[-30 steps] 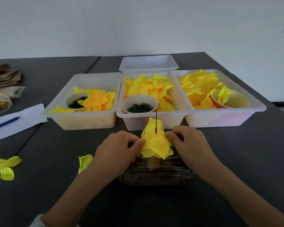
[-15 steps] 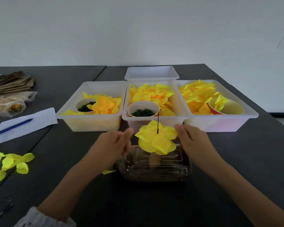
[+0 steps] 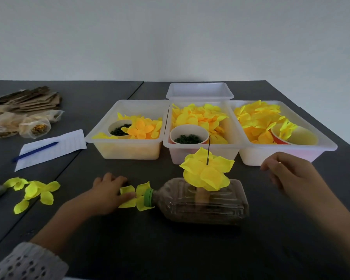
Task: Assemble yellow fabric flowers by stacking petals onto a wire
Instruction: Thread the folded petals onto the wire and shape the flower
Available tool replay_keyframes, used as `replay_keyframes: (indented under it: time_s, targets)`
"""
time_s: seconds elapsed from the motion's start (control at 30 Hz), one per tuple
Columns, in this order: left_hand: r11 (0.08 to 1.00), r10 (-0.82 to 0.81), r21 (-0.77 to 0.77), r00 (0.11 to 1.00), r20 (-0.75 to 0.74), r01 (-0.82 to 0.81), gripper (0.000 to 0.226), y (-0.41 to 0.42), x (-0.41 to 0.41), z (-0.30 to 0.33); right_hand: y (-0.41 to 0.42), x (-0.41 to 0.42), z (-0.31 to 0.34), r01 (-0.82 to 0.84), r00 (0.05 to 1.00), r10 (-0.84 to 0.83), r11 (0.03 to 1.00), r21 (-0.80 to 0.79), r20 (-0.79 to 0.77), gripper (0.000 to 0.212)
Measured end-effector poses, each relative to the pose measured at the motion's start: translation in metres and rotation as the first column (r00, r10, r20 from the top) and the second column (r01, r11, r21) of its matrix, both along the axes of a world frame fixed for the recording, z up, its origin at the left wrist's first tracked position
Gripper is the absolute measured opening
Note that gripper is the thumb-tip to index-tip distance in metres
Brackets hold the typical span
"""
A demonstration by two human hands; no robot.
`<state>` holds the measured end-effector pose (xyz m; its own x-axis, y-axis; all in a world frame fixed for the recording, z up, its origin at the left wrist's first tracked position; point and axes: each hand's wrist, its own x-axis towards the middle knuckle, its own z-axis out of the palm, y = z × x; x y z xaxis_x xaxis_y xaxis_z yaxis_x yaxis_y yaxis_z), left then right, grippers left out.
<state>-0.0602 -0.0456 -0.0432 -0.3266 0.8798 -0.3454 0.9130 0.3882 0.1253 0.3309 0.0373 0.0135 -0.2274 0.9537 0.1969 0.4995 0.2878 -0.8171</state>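
Three white bins (image 3: 127,150) of petals are ranged behind the clear bottle (image 3: 206,201) lying on the dark table (image 3: 170,249). The yellow flower (image 3: 207,172) is threaded on the upright wire (image 3: 208,150) — released since half a second ago. Right hand (image 3: 291,176) hovers beside it, fingers loosely curled, empty; left hand (image 3: 107,193) presses the loose petal piece (image 3: 136,197) against the bottle's green cap (image 3: 148,197) — bare tabletop lies nearer the viewer.

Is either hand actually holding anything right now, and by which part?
The left hand rests its fingertips on the loose petal piece beside the bottle cap, not gripping it. The right hand holds nothing.
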Motion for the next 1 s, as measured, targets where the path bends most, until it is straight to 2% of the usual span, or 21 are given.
replay_keyframes:
  time_s: [0.07,0.17,0.27,0.37,0.4,0.47,0.57,0.63,0.7,0.77,0.8,0.87,0.93,1.0]
  targets:
    - [0.999,-0.016,0.038,0.999,-0.030,0.017,0.071,0.000,0.006,-0.007,-0.002,-0.002,-0.004,-0.013,1.000,0.014,1.000,-0.010,0.012,0.025]
    - [0.993,0.027,0.117,0.999,-0.028,-0.023,0.061,0.005,0.010,-0.008,-0.005,-0.004,-0.007,-0.044,0.999,0.045,0.999,-0.031,0.017,0.023]
    - [0.980,0.098,0.162,0.986,0.132,-0.119,0.029,0.007,0.003,0.003,-0.008,-0.004,-0.007,-0.060,0.998,0.060,0.997,-0.042,0.004,0.023]
    - [0.932,0.126,0.311,0.970,0.210,-0.188,0.021,0.004,-0.005,0.029,-0.013,-0.003,-0.002,-0.070,0.997,0.069,0.997,-0.026,-0.024,0.024]
    - [0.902,0.113,0.388,0.971,0.212,-0.189,0.022,0.003,-0.006,0.041,-0.015,-0.004,0.001,-0.078,0.996,0.078,0.997,-0.011,-0.031,0.024]
    - [0.828,0.005,0.529,0.947,0.320,-0.183,0.020,0.001,0.002,0.069,-0.020,-0.009,0.008,-0.098,0.994,0.099,0.995,0.024,-0.050,0.024]
    - [0.745,-0.215,0.633,0.823,0.526,-0.210,0.013,-0.002,0.034,0.110,-0.029,-0.023,0.025,-0.131,0.983,0.142,0.987,0.096,-0.114,0.024]
    - [0.742,-0.321,0.619,0.676,0.663,-0.255,0.016,-0.003,0.064,0.130,-0.034,-0.038,0.039,-0.164,0.966,0.188,0.976,0.143,-0.180,0.025]
    - [0.776,-0.360,0.580,0.580,0.730,-0.248,0.027,0.001,0.089,0.140,-0.037,-0.054,0.051,-0.205,0.946,0.238,0.965,0.164,-0.221,0.039]
    - [0.804,-0.377,0.557,0.545,0.749,-0.208,0.026,0.009,0.109,0.141,-0.034,-0.069,0.057,-0.223,0.945,0.251,0.964,0.145,-0.212,0.057]
    - [0.810,-0.390,0.552,0.521,0.759,-0.198,0.021,0.013,0.118,0.141,-0.032,-0.074,0.059,-0.223,0.947,0.244,0.967,0.121,-0.207,0.057]
    - [0.819,-0.393,0.537,0.481,0.783,-0.205,0.013,0.021,0.133,0.138,-0.025,-0.079,0.059,-0.225,0.946,0.233,0.972,0.064,-0.227,0.045]
    - [0.834,-0.364,0.513,0.494,0.790,-0.204,0.023,0.027,0.140,0.134,-0.017,-0.078,0.056,-0.224,0.943,0.223,0.974,0.028,-0.247,0.038]
    - [0.843,-0.337,0.499,0.527,0.780,-0.200,0.040,0.030,0.141,0.130,-0.011,-0.073,0.051,-0.218,0.946,0.217,0.976,0.019,-0.242,0.040]
